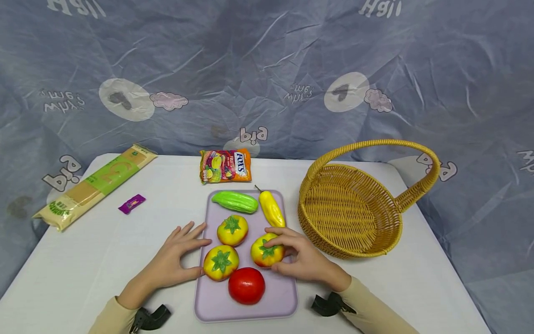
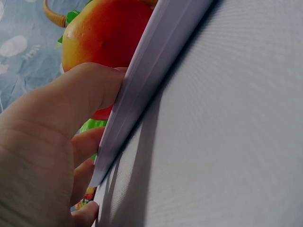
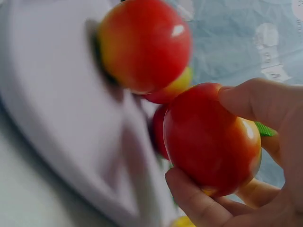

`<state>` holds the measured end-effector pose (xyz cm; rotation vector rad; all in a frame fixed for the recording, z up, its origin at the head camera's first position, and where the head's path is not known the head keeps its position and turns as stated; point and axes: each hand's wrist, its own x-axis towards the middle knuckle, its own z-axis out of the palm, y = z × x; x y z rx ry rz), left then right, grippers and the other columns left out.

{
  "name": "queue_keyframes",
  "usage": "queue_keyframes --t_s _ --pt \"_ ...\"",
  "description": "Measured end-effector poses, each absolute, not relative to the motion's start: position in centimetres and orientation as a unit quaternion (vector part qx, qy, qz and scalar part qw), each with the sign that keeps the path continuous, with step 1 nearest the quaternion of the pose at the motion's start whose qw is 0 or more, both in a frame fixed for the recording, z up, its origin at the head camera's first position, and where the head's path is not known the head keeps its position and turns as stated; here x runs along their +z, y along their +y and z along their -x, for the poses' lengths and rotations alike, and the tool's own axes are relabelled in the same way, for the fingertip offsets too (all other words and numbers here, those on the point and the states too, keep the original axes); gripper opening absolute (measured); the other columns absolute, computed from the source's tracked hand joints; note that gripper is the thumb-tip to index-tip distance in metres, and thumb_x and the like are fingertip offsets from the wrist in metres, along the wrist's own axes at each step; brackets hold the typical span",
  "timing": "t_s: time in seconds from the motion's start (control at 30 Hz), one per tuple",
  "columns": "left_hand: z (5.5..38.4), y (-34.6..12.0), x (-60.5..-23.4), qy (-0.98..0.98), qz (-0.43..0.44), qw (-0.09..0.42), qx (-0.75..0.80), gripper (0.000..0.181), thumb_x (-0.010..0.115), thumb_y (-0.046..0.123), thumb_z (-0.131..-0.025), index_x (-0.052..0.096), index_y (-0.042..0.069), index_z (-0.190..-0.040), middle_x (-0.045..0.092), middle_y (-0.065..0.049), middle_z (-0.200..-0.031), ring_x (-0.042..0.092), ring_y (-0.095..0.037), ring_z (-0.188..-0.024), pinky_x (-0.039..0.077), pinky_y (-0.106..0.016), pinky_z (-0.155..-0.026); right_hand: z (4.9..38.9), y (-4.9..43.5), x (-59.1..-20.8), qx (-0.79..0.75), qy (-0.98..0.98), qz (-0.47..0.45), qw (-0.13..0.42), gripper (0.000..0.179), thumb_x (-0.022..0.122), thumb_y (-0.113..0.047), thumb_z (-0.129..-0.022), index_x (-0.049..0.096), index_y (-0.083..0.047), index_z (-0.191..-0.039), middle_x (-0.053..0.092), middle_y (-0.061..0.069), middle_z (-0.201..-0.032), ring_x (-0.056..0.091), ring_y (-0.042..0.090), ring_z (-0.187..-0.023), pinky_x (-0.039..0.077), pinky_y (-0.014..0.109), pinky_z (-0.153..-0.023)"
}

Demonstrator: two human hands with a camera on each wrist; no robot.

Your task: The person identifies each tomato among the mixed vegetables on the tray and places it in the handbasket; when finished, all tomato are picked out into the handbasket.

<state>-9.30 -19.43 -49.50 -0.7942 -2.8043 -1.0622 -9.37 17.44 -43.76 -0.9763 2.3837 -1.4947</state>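
Observation:
My right hand (image 1: pixel 306 259) grips a yellow-and-red toy persimmon (image 3: pixel 208 142) with green star-shaped leaves, thumb and fingers around its sides, over the right part of the lilac tray (image 1: pixel 214 308). At the tray's left rim is my left hand (image 1: pixel 177 257), its fingers spread and its thumb tip at the edge beside another persimmon (image 1: pixel 221 263). A third persimmon (image 1: pixel 232 230) sits just behind that one. Nearest the front lies a shiny red tomato-like fruit (image 1: pixel 246 286). Along the tray's far end are a green cucumber-like vegetable (image 1: pixel 235 202) and a yellow pepper (image 1: pixel 271 208).
To the right of the tray stands a wicker basket (image 1: pixel 301 208) with a tall arched handle. A Fox's candy bag (image 1: pixel 225 166) lies behind the tray. On the left are a long noodle packet (image 1: pixel 98 185) and a small purple wrapped candy (image 1: pixel 132 203).

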Motion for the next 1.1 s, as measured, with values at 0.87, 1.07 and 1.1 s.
queue_keyframes --t_s 0.87,1.07,1.1 --pt "9.3 -19.4 -49.4 -0.899 0.268 0.034 -0.343 0.057 0.084 0.038 -0.073 0.072 0.023 -0.127 0.052 -0.012 -0.156 0.037 -0.053 -0.145 0.02 -0.08 -0.112 9.2 23.4 -39.2 -0.52 0.795 0.3 -0.087 0.049 0.08 0.017 -0.073 0.069 -0.002 -0.117 0.058 0.006 -0.145 0.057 0.0 -0.125 0.059 0.016 -0.081" --pt "9.3 -19.4 -49.5 -0.901 0.265 0.029 -0.343 0.059 0.085 0.037 -0.072 0.072 0.023 -0.127 0.051 -0.012 -0.156 0.036 -0.052 -0.146 0.021 -0.08 -0.113 9.8 24.0 -39.4 -0.54 0.792 0.266 -0.099 0.047 0.076 0.021 -0.074 0.066 0.006 -0.117 0.058 0.006 -0.144 0.059 0.0 -0.124 0.06 0.016 -0.082" --pt "9.3 -19.4 -49.4 -0.901 0.265 0.028 -0.342 0.059 0.085 0.037 -0.071 0.072 0.024 -0.127 0.051 -0.011 -0.156 0.036 -0.052 -0.147 0.021 -0.079 -0.113 9.9 24.1 -39.4 -0.545 0.791 0.259 -0.102 0.047 0.076 0.021 -0.074 0.066 0.008 -0.117 0.058 0.006 -0.143 0.06 0.0 -0.123 0.06 0.016 -0.082"
